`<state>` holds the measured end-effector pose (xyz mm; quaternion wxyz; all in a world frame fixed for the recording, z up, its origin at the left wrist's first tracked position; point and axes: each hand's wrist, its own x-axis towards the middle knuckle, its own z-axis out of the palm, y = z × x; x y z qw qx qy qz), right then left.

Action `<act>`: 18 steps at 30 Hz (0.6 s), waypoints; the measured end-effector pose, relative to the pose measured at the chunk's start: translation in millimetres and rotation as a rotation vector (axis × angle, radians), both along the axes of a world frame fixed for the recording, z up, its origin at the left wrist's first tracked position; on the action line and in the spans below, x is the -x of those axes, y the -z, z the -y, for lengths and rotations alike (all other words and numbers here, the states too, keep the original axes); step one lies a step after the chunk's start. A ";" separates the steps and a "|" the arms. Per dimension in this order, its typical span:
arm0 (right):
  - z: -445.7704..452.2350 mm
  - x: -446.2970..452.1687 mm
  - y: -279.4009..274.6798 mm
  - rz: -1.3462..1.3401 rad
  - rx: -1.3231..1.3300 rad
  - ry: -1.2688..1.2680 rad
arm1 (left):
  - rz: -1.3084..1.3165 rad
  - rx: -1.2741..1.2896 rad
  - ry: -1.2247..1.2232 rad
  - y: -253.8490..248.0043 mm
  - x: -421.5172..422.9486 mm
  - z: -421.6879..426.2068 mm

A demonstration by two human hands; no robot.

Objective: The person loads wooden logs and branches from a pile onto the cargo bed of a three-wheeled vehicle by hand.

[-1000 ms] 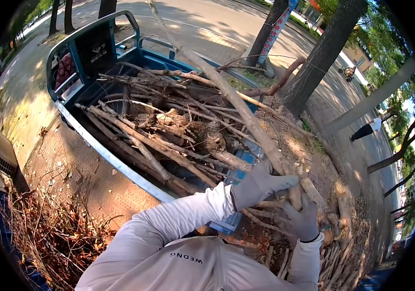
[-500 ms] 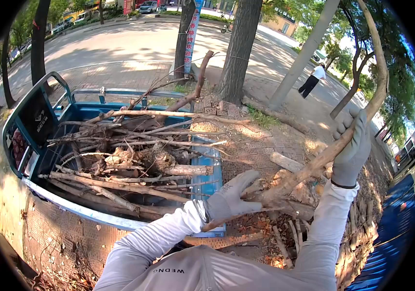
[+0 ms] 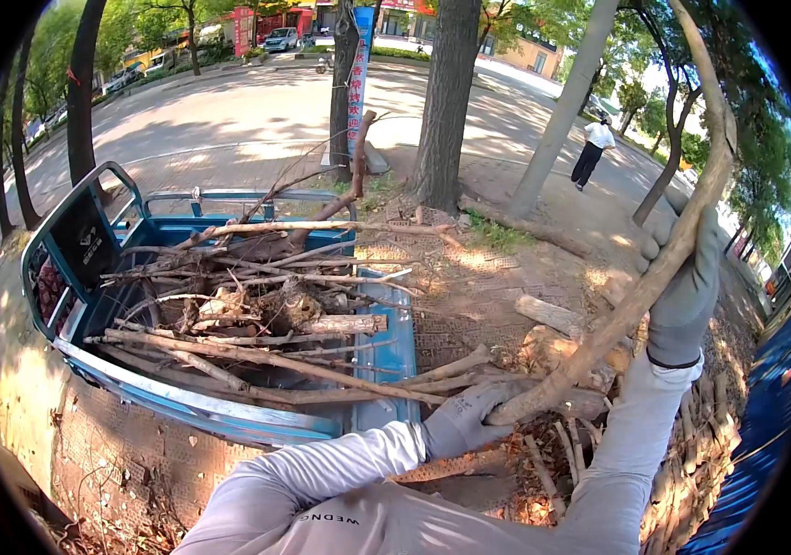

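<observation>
Clearly, a long, crooked branch (image 3: 603, 347) slants between two gloved hands, its thick end at the left grip (image 3: 469, 418) and its thinner part rising well above the right grip (image 3: 686, 291). The left grip is clasped about that thick end; the right grip is wrapped round the branch farther up, finger ends showing on its far side. Just beyond the left grip, thick branch ends (image 3: 446, 372) jut over a lowered blue tailgate (image 3: 397, 338). Farther left of that grip, a pile of branches (image 3: 229, 350) fills the blue cart (image 3: 201, 410). Between the grips, behind the branch, cut logs (image 3: 548, 313) lie on the ground. Well past the right grip stand a tree trunk (image 3: 448, 111) and a person in a white top (image 3: 591, 153). Right of it is a blue sheet (image 3: 774, 425).
</observation>
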<state>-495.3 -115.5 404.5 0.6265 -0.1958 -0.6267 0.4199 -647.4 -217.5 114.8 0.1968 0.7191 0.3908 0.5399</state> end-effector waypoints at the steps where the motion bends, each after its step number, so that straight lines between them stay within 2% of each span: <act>1: 8.0 -2.8 6.8 0.025 0.022 0.056 | 0.019 0.091 0.063 9.9 -19.0 5.7; 3: 13.2 -12.4 21.1 0.148 -0.024 0.149 | 0.069 0.237 0.176 25.4 -62.7 17.3; 5: 17.7 -10.6 24.9 0.302 0.081 0.090 | 0.078 0.269 0.244 39.9 -100.5 22.3; 7: 7.4 -12.6 43.5 0.328 0.179 0.048 | 0.039 0.492 0.288 55.0 -133.8 20.8; 10: -21.9 -38.0 77.4 0.359 0.206 0.080 | -0.034 0.594 0.243 54.2 -156.2 20.5; 14: -30.3 -73.6 115.5 0.249 0.265 0.034 | -0.119 0.665 0.276 89.8 -165.1 18.6; 16: -25.5 -86.5 123.4 0.176 0.225 0.131 | -0.204 0.565 0.204 92.0 -158.7 21.8; 18: -21.4 -102.5 112.7 0.135 0.182 0.263 | -0.233 0.570 0.162 93.8 -149.1 8.0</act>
